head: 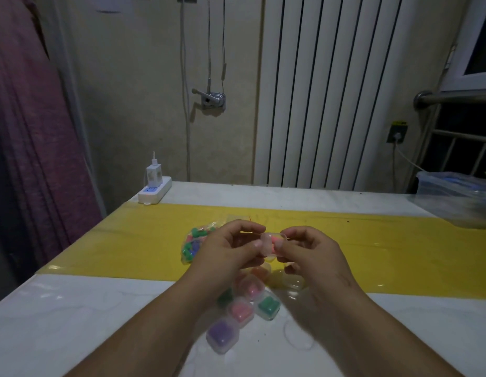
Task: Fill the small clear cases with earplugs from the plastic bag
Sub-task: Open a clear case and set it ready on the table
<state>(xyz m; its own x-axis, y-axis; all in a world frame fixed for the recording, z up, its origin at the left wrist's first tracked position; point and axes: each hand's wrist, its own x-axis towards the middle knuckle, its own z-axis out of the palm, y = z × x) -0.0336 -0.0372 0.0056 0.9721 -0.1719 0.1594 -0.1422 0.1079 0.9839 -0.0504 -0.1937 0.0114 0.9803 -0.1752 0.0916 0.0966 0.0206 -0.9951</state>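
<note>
Both hands hold one small clear case (271,242) with pink earplugs inside, lifted above the yellow strip. My left hand (228,251) pinches its left side with thumb and fingers. My right hand (307,251) pinches its right side. Behind my left hand lies the plastic bag (194,244) of green, blue and pink earplugs. Several filled cases lie on the table below my hands: a purple one (221,333), a pink one (240,311), another pink one (252,289) and a green one (267,306). An empty clear case (292,281) sits under my right hand.
A white power strip with a charger (155,189) stands at the table's far left corner. A clear plastic box (459,197) occupies the far right. A yellow sheet (127,246) runs across the white table (73,322). A radiator stands behind.
</note>
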